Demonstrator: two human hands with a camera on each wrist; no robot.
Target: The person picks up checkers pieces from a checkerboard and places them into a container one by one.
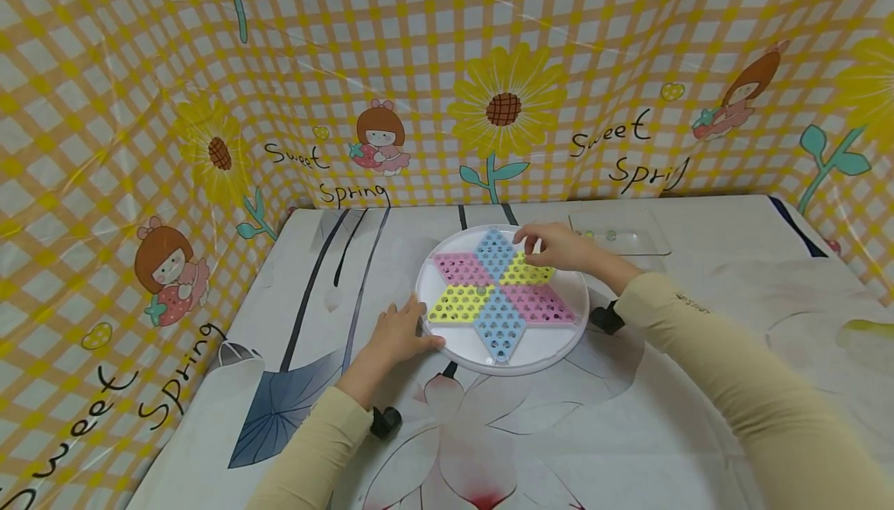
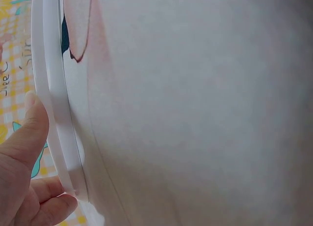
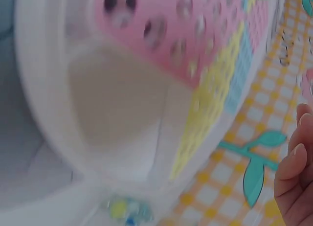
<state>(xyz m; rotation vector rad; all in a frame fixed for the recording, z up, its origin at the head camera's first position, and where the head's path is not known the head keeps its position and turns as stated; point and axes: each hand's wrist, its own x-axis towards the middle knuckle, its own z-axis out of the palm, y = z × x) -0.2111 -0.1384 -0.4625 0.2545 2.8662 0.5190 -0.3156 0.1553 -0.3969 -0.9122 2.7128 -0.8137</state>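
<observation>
A round white Chinese checkers board [image 1: 447, 347] lies on the table, its star made of blue, pink and yellow fields full of small holes. A pale marble [image 1: 481, 290] sits near the star's middle. My left hand [image 1: 400, 333] grips the board's left front rim, thumb and bent fingers along the edge; the left wrist view shows the thumb [image 2: 34, 118] against the rim. Over the far right of the board hovers my right hand [image 1: 555, 246], fingers bent near the blue and yellow fields. Whether a marble is between its fingertips cannot be made out in either view.
A clear shallow tray [image 1: 639, 234] with several small marbles stands behind the board on the right. The table wears a white flower-printed cloth [image 1: 461, 448]. A yellow checked curtain [image 1: 433, 52] encloses the back and sides. Black wrist devices [image 1: 386, 422] sit by both sleeves.
</observation>
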